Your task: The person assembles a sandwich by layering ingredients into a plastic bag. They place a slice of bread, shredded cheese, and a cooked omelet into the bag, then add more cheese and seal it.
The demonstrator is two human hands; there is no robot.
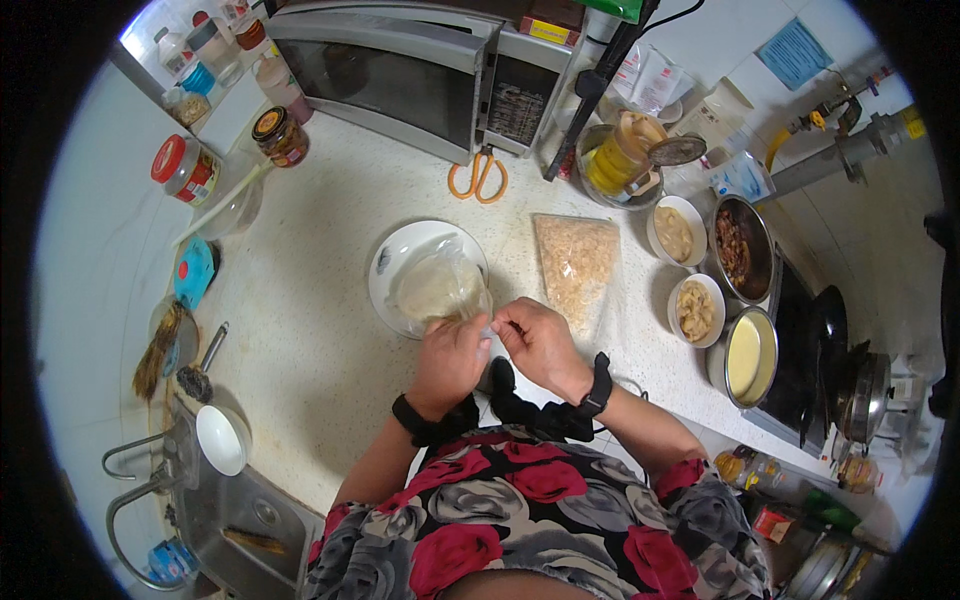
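Observation:
A clear plastic bag (442,281) with pale, fine contents rests over a white plate (386,300) near the counter's front edge. My left hand (451,358) grips the gathered neck of this bag at the plate's lower rim. Close beside it, my right hand (534,334) pinches the end of the same plastic between thumb and fingers. Just beyond my right hand lies another clear bag (579,262), flat and filled with light tan flakes or crumbs. My fingers hide part of the bag's neck.
Orange-handled scissors (478,180) lie before a microwave (390,71). Bowls of food (696,311), a metal pot of yellow liquid (750,360) and a stove (795,352) stand right. At left are jars (187,171), a white bowl (223,440) and a sink (255,517).

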